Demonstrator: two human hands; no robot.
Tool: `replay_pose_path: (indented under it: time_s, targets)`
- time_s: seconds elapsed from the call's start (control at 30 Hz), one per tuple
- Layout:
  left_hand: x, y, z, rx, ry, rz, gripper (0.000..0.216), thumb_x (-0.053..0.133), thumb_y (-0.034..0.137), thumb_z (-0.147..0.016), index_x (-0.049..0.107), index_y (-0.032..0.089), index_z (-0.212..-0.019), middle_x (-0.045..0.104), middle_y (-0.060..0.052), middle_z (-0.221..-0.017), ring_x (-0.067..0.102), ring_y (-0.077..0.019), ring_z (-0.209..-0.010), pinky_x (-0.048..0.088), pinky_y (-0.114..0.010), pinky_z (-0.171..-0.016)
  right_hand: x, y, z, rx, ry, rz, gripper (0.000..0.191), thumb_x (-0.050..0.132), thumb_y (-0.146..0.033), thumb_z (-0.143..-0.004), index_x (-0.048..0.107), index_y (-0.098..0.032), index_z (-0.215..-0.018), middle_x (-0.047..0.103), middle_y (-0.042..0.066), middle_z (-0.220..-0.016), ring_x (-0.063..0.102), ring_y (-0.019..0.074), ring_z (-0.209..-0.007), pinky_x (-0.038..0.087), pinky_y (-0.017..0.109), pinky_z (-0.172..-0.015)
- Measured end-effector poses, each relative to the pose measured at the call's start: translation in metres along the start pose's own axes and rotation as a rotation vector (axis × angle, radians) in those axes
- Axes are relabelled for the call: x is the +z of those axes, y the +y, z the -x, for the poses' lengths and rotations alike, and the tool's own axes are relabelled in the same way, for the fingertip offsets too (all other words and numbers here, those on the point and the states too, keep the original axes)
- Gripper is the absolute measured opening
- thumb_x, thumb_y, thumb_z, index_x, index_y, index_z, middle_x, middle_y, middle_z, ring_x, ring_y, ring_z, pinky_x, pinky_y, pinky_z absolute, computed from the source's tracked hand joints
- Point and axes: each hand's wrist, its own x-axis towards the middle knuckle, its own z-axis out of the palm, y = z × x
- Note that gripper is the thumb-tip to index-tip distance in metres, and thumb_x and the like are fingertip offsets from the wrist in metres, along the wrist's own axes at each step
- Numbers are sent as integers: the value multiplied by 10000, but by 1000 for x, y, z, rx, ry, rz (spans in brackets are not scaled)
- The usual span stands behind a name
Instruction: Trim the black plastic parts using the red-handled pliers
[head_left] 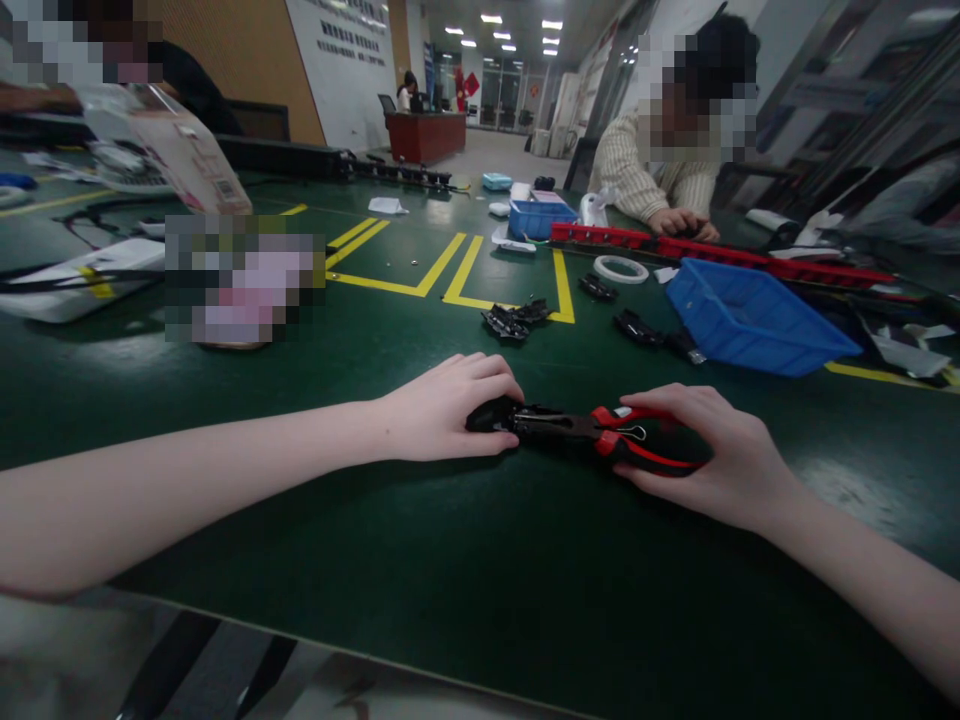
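Plainly, the left hand [459, 412] grips a black part [489, 414] between thumb and fingers, its exposed end at the pliers [613, 445] held by the right hand [724, 455].

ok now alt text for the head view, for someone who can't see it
The right hand holds red-and-black pliers that reach to a small black part in the left hand, at a green table. Farther back lie black pieces, a white ring and a large blue bin, with a person in a cream sweater across the table.
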Motion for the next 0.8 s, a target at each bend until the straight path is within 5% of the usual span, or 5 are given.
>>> replay_pose_path:
  time_s: [0.8]
  targets:
    - [2,-4,-4,65,19,-54,357,573,344,-886,542,142,-1178,577,-79,-1069,540,-202,-966,455,-305,-800,2,-4,-4,-133,27,154,474,637,-453,-751,497,-160,-1096,632,88,-909,549,179,-685,452,318,-591]
